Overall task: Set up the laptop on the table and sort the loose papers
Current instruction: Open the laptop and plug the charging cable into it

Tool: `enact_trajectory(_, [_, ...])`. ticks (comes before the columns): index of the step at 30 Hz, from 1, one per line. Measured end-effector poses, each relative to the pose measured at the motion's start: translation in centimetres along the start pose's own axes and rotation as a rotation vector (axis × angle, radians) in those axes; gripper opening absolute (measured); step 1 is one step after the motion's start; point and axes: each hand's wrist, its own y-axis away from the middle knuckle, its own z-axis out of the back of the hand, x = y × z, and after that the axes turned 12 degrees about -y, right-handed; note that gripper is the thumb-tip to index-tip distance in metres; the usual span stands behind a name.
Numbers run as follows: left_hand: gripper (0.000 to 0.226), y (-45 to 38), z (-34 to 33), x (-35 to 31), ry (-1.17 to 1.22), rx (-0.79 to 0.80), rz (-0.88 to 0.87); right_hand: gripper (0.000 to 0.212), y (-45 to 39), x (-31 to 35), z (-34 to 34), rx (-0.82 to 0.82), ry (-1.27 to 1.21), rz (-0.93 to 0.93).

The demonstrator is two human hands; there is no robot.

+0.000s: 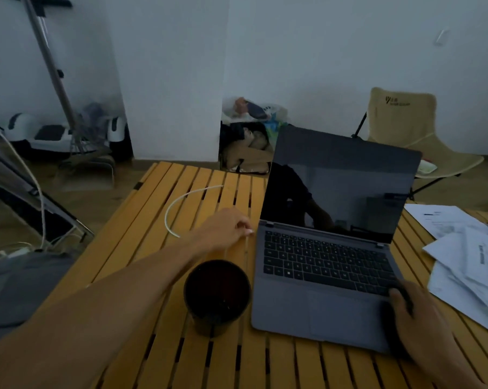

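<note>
Left hand [228,230] pinches white cable [178,206] beside matte laptop [327,248].

Dim room, white walls [321,51], beige camp chair [405,127].

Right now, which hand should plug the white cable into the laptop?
Probably the left hand: its fingers already pinch the white cable end beside the laptop's left edge. The right hand rests on the far corner.

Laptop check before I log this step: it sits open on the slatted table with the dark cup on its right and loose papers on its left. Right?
Not quite. The head view shows the laptop open on the slatted table, but the dark cup stands on its left and the loose papers lie on its right.
</note>
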Motion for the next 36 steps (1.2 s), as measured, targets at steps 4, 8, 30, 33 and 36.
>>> enact_trajectory(4, [0.02,-0.5,-0.9,0.3,-0.033,-0.091,-0.061,0.058,-0.1,-0.1,-0.5,-0.037,0.004,-0.012])
enact_trajectory(8, [0.019,-0.8,-1.6,0.3,-0.036,-0.152,-0.1,0.125,0.1,0.1,-0.8,-0.083,0.043,0.035])
enact_trajectory(30, [0.025,0.2,-1.8,0.2,0.006,-0.171,-0.099,0.049,-0.3,-1.4,-1.2,-0.09,0.119,0.088])
enact_trajectory(33, [0.024,0.2,-1.7,0.0,0.012,-0.187,-0.091,0.05,-0.4,-1.6,-1.3,-0.089,0.126,0.087])
enact_trajectory(36, [0.022,0.0,-1.5,-0.2,0.012,-0.184,-0.078,0.055,-0.4,-1.7,-1.3,-0.085,0.128,0.082])
